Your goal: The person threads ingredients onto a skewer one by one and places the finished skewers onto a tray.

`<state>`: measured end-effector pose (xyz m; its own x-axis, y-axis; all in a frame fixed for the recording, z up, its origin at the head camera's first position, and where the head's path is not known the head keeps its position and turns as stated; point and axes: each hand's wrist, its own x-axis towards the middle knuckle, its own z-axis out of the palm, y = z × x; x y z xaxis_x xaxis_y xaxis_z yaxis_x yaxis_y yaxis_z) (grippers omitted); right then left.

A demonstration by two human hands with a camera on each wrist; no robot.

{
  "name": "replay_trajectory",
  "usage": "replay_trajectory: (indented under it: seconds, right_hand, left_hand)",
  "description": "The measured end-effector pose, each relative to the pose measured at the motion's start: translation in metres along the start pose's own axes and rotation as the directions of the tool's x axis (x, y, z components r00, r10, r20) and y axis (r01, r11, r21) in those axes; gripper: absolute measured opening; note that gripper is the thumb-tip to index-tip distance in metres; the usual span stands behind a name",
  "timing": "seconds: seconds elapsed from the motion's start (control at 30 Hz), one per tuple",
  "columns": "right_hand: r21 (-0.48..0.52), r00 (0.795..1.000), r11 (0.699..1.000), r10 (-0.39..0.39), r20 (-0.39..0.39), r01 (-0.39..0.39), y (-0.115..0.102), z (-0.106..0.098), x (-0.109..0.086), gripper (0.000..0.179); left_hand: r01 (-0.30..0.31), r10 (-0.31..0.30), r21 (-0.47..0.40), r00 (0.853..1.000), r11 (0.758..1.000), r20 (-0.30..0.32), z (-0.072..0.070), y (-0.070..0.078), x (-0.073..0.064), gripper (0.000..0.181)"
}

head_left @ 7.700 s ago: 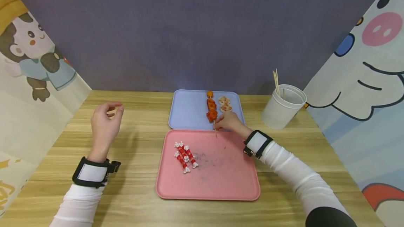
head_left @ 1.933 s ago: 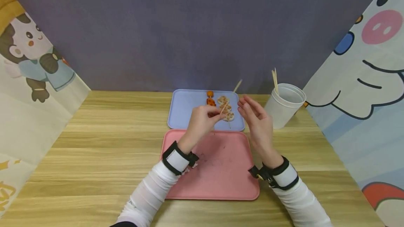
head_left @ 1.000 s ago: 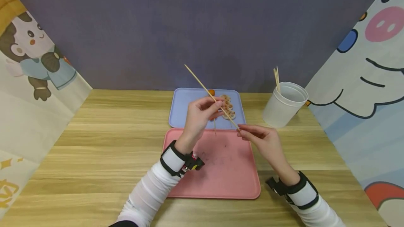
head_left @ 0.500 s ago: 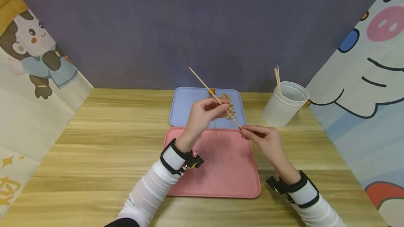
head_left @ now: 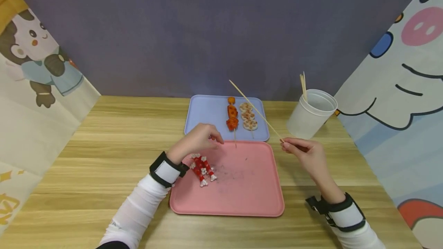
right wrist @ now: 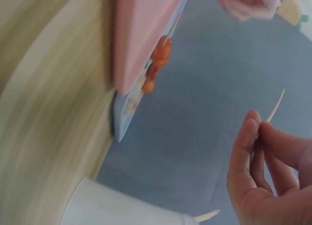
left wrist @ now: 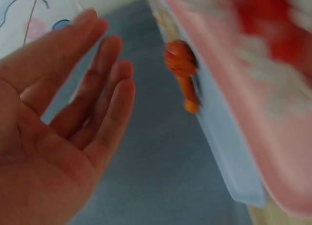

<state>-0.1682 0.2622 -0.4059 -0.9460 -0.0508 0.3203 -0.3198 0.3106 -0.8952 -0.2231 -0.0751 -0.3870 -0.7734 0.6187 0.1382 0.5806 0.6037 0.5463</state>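
My right hand [head_left: 308, 155] pinches the lower end of a bamboo skewer [head_left: 256, 110], which slants up and to the left with nothing threaded on it. In the right wrist view, thumb and fingertips meet on the skewer [right wrist: 277, 104]. My left hand [head_left: 199, 139] hovers over the far left corner of the pink tray [head_left: 242, 193], its fingers relaxed and holding nothing. Close beside it, several red pieces with white frilly ends [head_left: 204, 170] lie in a small group on that tray. The left wrist view shows these pieces [left wrist: 278, 40] blurred, apart from the fingers.
Behind the pink tray, a blue tray [head_left: 205, 112] bears a skewer of orange-red food pieces [head_left: 232, 116] and a skewer of browned white slices with holes [head_left: 248, 116]. A white bucket [head_left: 306, 122] with several bamboo skewers [head_left: 303, 85] stands at the back right.
Earlier my right hand was at the orange food skewer. Later both hands held the bare skewer; my left hand has let go and moved left and down, while my right carried it slightly right.
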Motion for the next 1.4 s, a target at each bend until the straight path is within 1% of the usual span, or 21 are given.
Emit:
replay_trajectory:
  seconds: [0.07,0.17,0.27,0.33,0.43,0.57,0.7,0.77,0.83,0.9,0.97,1.0,1.07,1.13,1.2,1.23,1.27,1.3,1.33,1.4]
  right_hand:
    - [0.005,1.000,1.000,-0.025,-0.009,0.025,0.022,-0.008,0.001,0.025]
    - [0.000,0.998,0.998,-0.057,-0.027,0.057,0.070,-0.022,0.006,0.025]
    - [-0.030,0.997,0.999,-0.042,-0.061,0.040,0.111,-0.033,0.011,0.024]
    - [-0.058,0.997,0.998,-0.020,-0.077,0.015,0.122,-0.037,0.012,0.025]
    - [-0.048,0.996,0.999,0.007,-0.087,-0.011,0.126,-0.040,0.011,0.026]
    - [-0.057,0.996,0.998,0.021,-0.088,-0.026,0.121,-0.042,0.009,0.026]
    - [-0.066,0.997,0.998,0.020,-0.076,-0.025,0.120,-0.042,0.008,0.026]
    - [-0.061,0.998,0.998,-0.001,-0.060,-0.003,0.119,-0.041,0.008,0.025]
    - [0.019,1.000,1.000,-0.020,-0.017,0.020,0.101,-0.039,0.005,0.024]
    - [0.050,0.999,0.998,-0.032,-0.002,0.033,0.088,-0.036,0.004,0.022]
    - [0.066,1.000,0.998,-0.024,0.012,0.023,0.065,-0.032,0.002,0.021]
    - [0.064,1.000,0.998,-0.021,0.023,0.020,0.052,-0.030,0.000,0.021]
    - [-0.013,1.000,1.000,-0.005,0.002,0.005,0.038,-0.025,0.000,0.024]
    - [-0.043,1.000,0.999,0.015,0.006,-0.015,0.019,-0.022,-0.002,0.026]
    - [-0.058,0.999,0.998,0.032,0.001,-0.032,0.009,-0.020,-0.003,0.027]
    - [-0.062,0.999,0.997,0.046,-0.008,-0.046,0.007,-0.020,-0.003,0.027]
    - [-0.036,0.999,0.998,0.043,-0.009,-0.044,0.006,-0.020,-0.003,0.025]
    - [-0.042,0.999,0.998,0.049,-0.011,-0.050,0.004,-0.019,-0.003,0.025]
    - [-0.049,0.999,0.998,0.051,-0.014,-0.051,0.002,-0.018,-0.003,0.024]
    - [-0.074,0.999,0.996,0.044,-0.019,-0.046,-0.004,-0.016,-0.004,0.024]
  left_hand:
    - [-0.007,0.006,0.024,0.999,1.000,0.040,0.001,-0.006,-0.005,0.019]
    - [-0.027,0.021,0.044,0.993,0.999,0.115,0.001,-0.012,-0.012,0.019]
    - [-0.066,0.056,0.050,0.980,0.997,0.191,0.002,-0.017,-0.018,0.017]
    - [-0.093,0.081,0.039,0.970,0.995,0.230,0.002,-0.020,-0.022,0.017]
    - [-0.121,0.114,0.009,0.956,0.993,0.271,0.003,-0.022,-0.026,0.016]
    - [-0.132,0.130,-0.015,0.945,0.991,0.299,0.004,-0.024,-0.029,0.015]
    - [-0.120,0.113,0.006,0.946,0.993,0.304,0.006,-0.025,-0.029,0.014]
    - [-0.116,0.106,0.012,0.946,0.993,0.305,0.006,-0.027,-0.029,0.014]
    - [-0.110,0.102,0.010,0.948,0.994,0.301,0.007,-0.027,-0.029,0.015]
    - [-0.113,0.107,0.005,0.950,0.994,0.292,0.007,-0.028,-0.029,0.015]
    - [-0.118,0.111,0.007,0.952,0.993,0.285,0.007,-0.028,-0.029,0.015]
    - [-0.121,0.114,0.010,0.953,0.993,0.282,0.007,-0.028,-0.028,0.016]
    - [-0.136,0.126,0.015,0.953,0.991,0.276,0.006,-0.028,-0.028,0.015]
    - [-0.136,0.127,0.017,0.953,0.991,0.274,0.004,-0.027,-0.027,0.015]
    - [-0.130,0.122,0.013,0.954,0.991,0.273,0.002,-0.026,-0.027,0.015]
    - [-0.124,0.117,0.009,0.956,0.992,0.269,0.001,-0.025,-0.027,0.014]
    - [-0.111,0.104,0.014,0.960,0.994,0.262,-0.001,-0.025,-0.027,0.014]
    - [-0.084,0.077,0.015,0.965,0.996,0.251,-0.003,-0.024,-0.027,0.014]
    - [-0.063,0.058,0.014,0.972,0.998,0.227,-0.006,-0.023,-0.027,0.014]
    - [-0.009,0.008,0.005,0.989,1.000,0.149,-0.013,-0.021,-0.026,0.012]
